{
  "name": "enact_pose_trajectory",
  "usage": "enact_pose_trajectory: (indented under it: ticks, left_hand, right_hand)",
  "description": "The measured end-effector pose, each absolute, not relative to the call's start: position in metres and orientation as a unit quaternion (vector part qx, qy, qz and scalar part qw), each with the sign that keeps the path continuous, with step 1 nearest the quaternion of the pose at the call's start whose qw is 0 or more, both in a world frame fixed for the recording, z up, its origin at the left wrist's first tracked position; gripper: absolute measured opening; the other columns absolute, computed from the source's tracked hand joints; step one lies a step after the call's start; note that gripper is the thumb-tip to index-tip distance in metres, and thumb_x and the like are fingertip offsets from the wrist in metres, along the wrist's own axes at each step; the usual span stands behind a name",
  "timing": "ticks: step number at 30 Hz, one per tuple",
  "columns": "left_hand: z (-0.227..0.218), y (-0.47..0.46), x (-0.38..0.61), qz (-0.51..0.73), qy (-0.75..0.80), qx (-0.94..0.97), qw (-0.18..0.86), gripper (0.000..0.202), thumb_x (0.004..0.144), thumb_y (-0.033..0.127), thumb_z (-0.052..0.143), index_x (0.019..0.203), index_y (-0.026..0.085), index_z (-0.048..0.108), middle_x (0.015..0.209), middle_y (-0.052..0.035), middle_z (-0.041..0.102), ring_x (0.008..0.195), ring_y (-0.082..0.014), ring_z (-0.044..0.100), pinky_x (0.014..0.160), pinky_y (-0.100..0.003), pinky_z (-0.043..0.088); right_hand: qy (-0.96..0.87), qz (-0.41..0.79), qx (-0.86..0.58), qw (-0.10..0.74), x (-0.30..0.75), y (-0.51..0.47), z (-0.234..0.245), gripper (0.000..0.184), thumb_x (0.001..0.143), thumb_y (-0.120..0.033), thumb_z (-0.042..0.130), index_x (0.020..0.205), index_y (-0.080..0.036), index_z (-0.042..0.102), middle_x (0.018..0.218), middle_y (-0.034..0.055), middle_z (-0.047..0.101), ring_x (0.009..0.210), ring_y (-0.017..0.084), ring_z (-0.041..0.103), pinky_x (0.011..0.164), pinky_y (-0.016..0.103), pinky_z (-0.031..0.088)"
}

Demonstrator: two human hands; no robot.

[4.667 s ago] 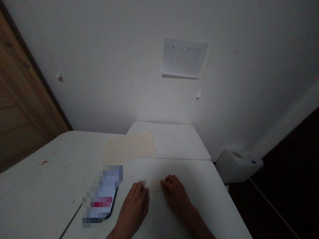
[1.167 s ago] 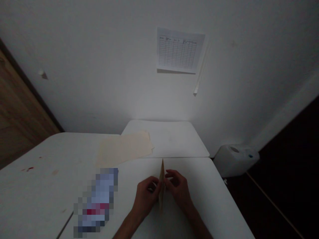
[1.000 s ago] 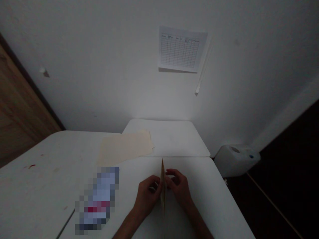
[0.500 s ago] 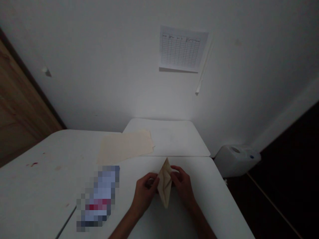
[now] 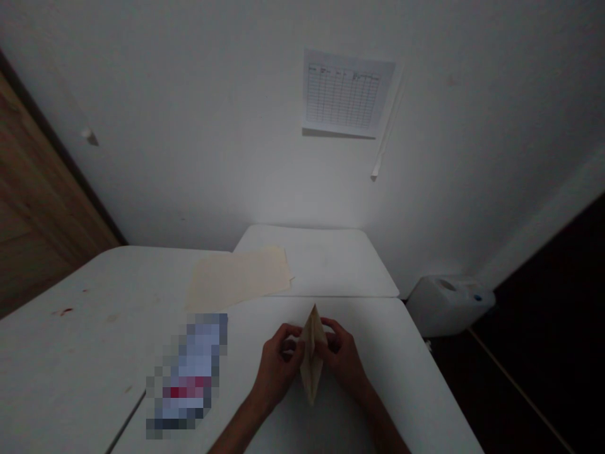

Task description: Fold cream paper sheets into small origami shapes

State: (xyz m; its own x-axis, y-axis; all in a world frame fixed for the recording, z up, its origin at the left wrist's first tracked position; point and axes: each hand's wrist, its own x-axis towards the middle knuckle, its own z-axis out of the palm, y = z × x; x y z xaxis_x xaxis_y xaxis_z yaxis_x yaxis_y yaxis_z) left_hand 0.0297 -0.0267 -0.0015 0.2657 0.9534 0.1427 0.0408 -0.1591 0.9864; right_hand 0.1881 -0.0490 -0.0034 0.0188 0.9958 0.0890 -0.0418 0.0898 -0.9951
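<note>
A cream sheet of paper folded into a narrow diamond [image 5: 311, 372] is held between my two hands, just above the table, with a crease down its middle. My left hand [image 5: 280, 360] pinches its left edge between thumb and fingers. On the opposite side my right hand [image 5: 344, 354] grips the right edge, its thumb pressed on the paper's face near the central fold. The fingertips behind the paper are partly hidden.
Flat cream paper [image 5: 241, 277] lies on the white table [image 5: 378, 403] at the back left. A blurred-out bluish item [image 5: 193, 372] rests left of my hands. A printed sheet [image 5: 347, 93] hangs on the wall. Beyond the table's right edge stands a white plastic container [image 5: 437, 309].
The folded paper has tipped slightly and looks narrower, its two sides drawn closer together. My right thumb has slid inward towards the middle crease, and the left hand has shifted slightly right.
</note>
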Motion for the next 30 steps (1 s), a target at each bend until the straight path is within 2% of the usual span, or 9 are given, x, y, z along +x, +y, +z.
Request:
enact_pose_trajectory:
  ticks: [4, 8, 11, 16, 19, 24, 26, 30]
  left_hand:
    - [-0.003, -0.025, 0.031, 0.434, 0.432, 0.627, 0.482, 0.023, 0.083, 0.039, 0.060, 0.093, 0.019, 0.061, 0.081, -0.0026, 0.068, 0.058, -0.0159, 0.065, 0.046, -0.021, 0.048]
    - [-0.004, -0.024, 0.030, 0.421, 0.433, 0.652, 0.459, 0.018, 0.083, 0.035, 0.059, 0.085, 0.018, 0.065, 0.071, -0.0013, 0.067, 0.058, -0.0155, 0.063, 0.049, -0.021, 0.046]
    - [-0.005, -0.023, 0.028, 0.428, 0.436, 0.638, 0.469, 0.021, 0.084, 0.038, 0.060, 0.083, 0.017, 0.066, 0.072, -0.0017, 0.067, 0.061, -0.0161, 0.063, 0.052, -0.022, 0.048]
    - [-0.007, -0.022, 0.027, 0.432, 0.442, 0.586, 0.525, 0.031, 0.082, 0.046, 0.061, 0.086, 0.016, 0.065, 0.065, -0.0010, 0.063, 0.045, -0.0123, 0.055, 0.035, -0.018, 0.038]
    - [-0.006, -0.022, 0.027, 0.429, 0.437, 0.579, 0.538, 0.031, 0.082, 0.046, 0.062, 0.088, 0.016, 0.065, 0.065, -0.0004, 0.062, 0.039, -0.0091, 0.049, 0.032, -0.017, 0.035]
    - [-0.006, -0.022, 0.027, 0.448, 0.414, 0.562, 0.560, 0.035, 0.081, 0.043, 0.063, 0.107, 0.018, 0.061, 0.076, -0.0016, 0.065, 0.047, -0.0111, 0.056, 0.036, -0.018, 0.039]
    - [-0.006, -0.023, 0.026, 0.462, 0.406, 0.567, 0.548, 0.040, 0.081, 0.041, 0.064, 0.114, 0.019, 0.059, 0.079, -0.0018, 0.065, 0.054, -0.0133, 0.060, 0.042, -0.020, 0.045]
    - [-0.005, -0.023, 0.025, 0.482, 0.417, 0.575, 0.513, 0.043, 0.081, 0.041, 0.064, 0.117, 0.019, 0.059, 0.097, -0.0064, 0.068, 0.069, -0.0176, 0.067, 0.059, -0.026, 0.054]
  right_hand:
    - [-0.513, 0.466, -0.480, 0.538, 0.187, -0.049, -0.005, 0.046, 0.078, -0.040, 0.070, 0.115, -0.017, 0.057, 0.083, 0.0068, 0.074, 0.069, 0.021, 0.069, 0.063, 0.030, 0.054]
    - [-0.517, 0.470, -0.480, 0.530, 0.189, -0.048, -0.006, 0.038, 0.078, -0.039, 0.071, 0.107, -0.016, 0.062, 0.080, 0.0066, 0.074, 0.070, 0.021, 0.069, 0.062, 0.028, 0.052]
    - [-0.506, 0.472, -0.496, 0.525, 0.192, -0.047, -0.008, 0.037, 0.078, -0.043, 0.070, 0.102, -0.015, 0.066, 0.078, 0.0075, 0.074, 0.068, 0.022, 0.068, 0.059, 0.028, 0.051]
    - [-0.481, 0.457, -0.520, 0.538, 0.196, -0.045, -0.011, 0.037, 0.077, -0.049, 0.070, 0.090, -0.014, 0.072, 0.080, 0.0103, 0.074, 0.071, 0.024, 0.070, 0.060, 0.030, 0.052]
    - [-0.472, 0.458, -0.527, 0.539, 0.196, -0.045, -0.011, 0.038, 0.075, -0.049, 0.071, 0.088, -0.013, 0.074, 0.082, 0.0116, 0.075, 0.071, 0.025, 0.070, 0.061, 0.031, 0.053]
    - [-0.487, 0.438, -0.541, 0.528, 0.196, -0.048, -0.008, 0.032, 0.075, -0.043, 0.070, 0.086, -0.014, 0.076, 0.081, 0.0116, 0.075, 0.072, 0.027, 0.071, 0.060, 0.032, 0.054]
    - [-0.503, 0.421, -0.548, 0.520, 0.196, -0.050, -0.005, 0.025, 0.076, -0.037, 0.069, 0.084, -0.014, 0.076, 0.079, 0.0102, 0.075, 0.071, 0.026, 0.071, 0.061, 0.031, 0.054]
    - [-0.535, 0.381, -0.563, 0.501, 0.193, -0.053, -0.001, 0.015, 0.074, -0.025, 0.065, 0.077, -0.016, 0.077, 0.074, 0.0070, 0.075, 0.067, 0.023, 0.070, 0.060, 0.028, 0.053]
